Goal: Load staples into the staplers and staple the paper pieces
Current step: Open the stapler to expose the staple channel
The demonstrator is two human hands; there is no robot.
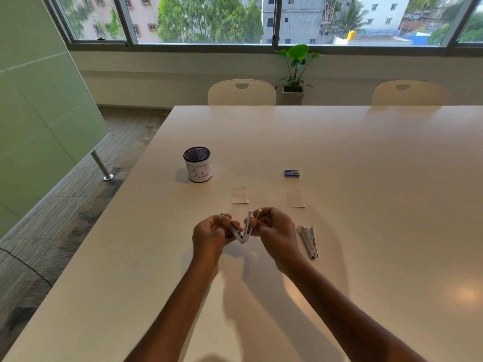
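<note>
Both hands hold a silver stapler [241, 229] hinged open in a V above the table [339, 142]. The left hand [211, 235] grips one arm, the right hand [274, 228] pinches the other.

Both arms extended, left hand [211, 235] and right hand [274, 231] curled close together.

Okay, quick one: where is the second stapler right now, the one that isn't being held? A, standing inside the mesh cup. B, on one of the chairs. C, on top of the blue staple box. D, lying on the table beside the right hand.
D: the second stapler lies flat on the table just beside the right hand, while both hands hold the opened stapler.
</note>
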